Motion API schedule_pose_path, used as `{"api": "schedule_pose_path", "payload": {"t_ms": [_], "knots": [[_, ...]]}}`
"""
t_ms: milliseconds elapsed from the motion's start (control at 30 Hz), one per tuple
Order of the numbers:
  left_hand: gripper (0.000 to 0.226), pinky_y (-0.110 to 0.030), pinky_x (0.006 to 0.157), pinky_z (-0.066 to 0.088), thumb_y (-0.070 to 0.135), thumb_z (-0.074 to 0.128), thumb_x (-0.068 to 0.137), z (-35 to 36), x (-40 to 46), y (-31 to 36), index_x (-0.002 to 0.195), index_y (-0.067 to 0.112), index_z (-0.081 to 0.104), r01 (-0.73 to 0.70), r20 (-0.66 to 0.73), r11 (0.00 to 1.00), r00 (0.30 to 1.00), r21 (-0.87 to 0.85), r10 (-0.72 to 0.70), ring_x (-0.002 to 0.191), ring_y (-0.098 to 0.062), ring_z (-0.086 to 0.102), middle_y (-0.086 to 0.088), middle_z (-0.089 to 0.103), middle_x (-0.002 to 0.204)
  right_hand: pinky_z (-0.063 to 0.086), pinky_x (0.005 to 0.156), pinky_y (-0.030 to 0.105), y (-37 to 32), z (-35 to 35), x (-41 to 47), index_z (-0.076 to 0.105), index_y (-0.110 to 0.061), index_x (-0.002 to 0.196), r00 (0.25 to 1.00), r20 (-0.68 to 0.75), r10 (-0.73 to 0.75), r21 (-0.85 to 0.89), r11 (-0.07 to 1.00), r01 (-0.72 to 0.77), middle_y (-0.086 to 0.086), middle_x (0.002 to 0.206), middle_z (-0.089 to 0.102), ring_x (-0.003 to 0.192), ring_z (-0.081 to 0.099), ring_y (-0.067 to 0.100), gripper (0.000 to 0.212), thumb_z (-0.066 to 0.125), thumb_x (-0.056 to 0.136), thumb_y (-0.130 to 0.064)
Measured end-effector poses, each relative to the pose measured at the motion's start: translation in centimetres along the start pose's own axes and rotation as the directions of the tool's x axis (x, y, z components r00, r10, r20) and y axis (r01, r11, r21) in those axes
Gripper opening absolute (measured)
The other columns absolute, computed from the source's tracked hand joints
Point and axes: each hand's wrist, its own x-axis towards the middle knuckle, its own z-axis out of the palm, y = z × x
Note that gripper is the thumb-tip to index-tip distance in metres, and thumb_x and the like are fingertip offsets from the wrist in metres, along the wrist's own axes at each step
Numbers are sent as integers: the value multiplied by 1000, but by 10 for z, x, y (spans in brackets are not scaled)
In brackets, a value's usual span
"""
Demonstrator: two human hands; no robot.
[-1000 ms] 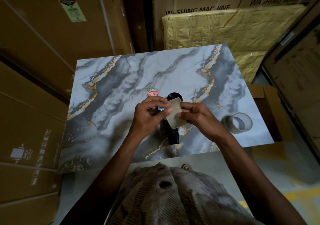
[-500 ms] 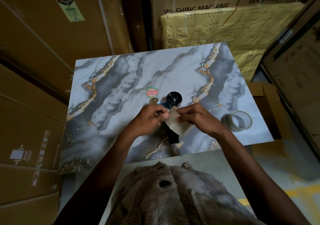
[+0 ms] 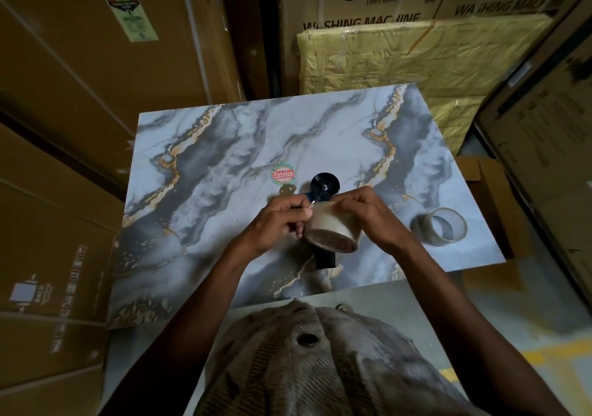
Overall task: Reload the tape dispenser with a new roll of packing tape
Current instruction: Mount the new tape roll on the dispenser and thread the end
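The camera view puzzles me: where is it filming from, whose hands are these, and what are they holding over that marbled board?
The single picture comes from a camera worn on a person's head, looking down, so no machine is involved. The left hand and right hand together hold a roll of packing tape; the left seems to pinch its loose end. Beneath it, on the marble-patterned tabletop, lies the black tape dispenser, partly hidden by the hands. A near-empty tape ring sits to the right, and a round red sticker is on the board. Cardboard boxes stand around.
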Motion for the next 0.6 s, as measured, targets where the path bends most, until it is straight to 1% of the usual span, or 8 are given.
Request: {"api": "schedule_pose_path", "payload": {"t_ms": [100, 167, 233, 333, 433, 467, 533, 600], "knots": [[8, -23, 55, 37, 9, 52, 83, 3, -2, -9, 76, 6, 48, -10, -15, 973, 1000, -232, 7, 55, -11, 43, 0, 43, 61, 34, 55, 46, -4, 9, 1, 52, 17, 67, 996, -75, -58, -15, 998, 57, 36, 64, 46, 59, 43, 24, 42, 52, 81, -22], [8, -24, 57, 36, 9, 51, 84, 1, -3, -14, 76, 7, 51, -24, -44, 963, 999, -268, 13, 56, -11, 42, 1, 43, 61, 34, 55, 40, -5, 12, 1, 57, 12, 66, 992, -63, -108, -45, 993, 105, 33, 64, 48, 58, 44, 22, 40, 51, 80, -25], [13, -25, 61, 36, 8, 53, 85, -5, -4, -16, 73, 11, 57, -59, -65, 964, 997, -260, 43, 59, -12, 43, -2, 44, 64, 39, 61, 34, -4, 13, 0, 68, 7, 77, 993, -30, -116, -63, 991, 114, 29, 73, 60, 65, 53, 21, 39, 52, 79, -29], [13, -28, 66, 41, 9, 55, 86, -18, -8, -14, 74, 14, 57, -79, -59, 983, 996, -164, 70, 66, -13, 46, -6, 46, 69, 46, 74, 34, -2, 15, 0, 76, -6, 95, 999, 17, -51, -33, 998, 51, 19, 91, 71, 82, 63, 18, 25, 60, 82, -19], [15, -31, 68, 43, 10, 55, 88, -29, -12, -13, 74, 16, 56, -69, -36, 992, 997, -110, 65, 68, -15, 47, -6, 48, 70, 48, 89, 36, -1, 23, 0, 78, -24, 95, 1000, 1, 19, 2, 1000, -19, 5, 107, 73, 101, 67, 19, 18, 67, 81, -24], [16, -31, 68, 43, 11, 55, 88, -32, -13, -12, 74, 18, 56, -70, -25, 992, 997, -105, 67, 68, -15, 46, -6, 48, 71, 47, 90, 39, -1, 26, 0, 78, -22, 96, 999, -3, 35, 12, 999, -35, 6, 109, 73, 103, 67, 21, 18, 69, 81, -26], [15, -29, 66, 44, 11, 54, 88, -38, -15, -12, 75, 17, 57, -66, 5, 992, 998, -104, 67, 67, -15, 45, -5, 48, 71, 45, 88, 40, -2, 32, -2, 78, -10, 101, 998, 19, 61, 76, 995, -62, 15, 107, 73, 99, 66, 23, 23, 70, 83, -21], [9, -26, 63, 43, 9, 54, 87, -43, -19, -12, 78, 11, 55, -41, 34, 986, 998, -162, 47, 64, -14, 45, -2, 50, 68, 44, 88, 39, -2, 38, -5, 77, -2, 102, 997, 27, 70, 152, 986, -74, 15, 108, 74, 100, 64, 22, 23, 71, 82, -13]]}}
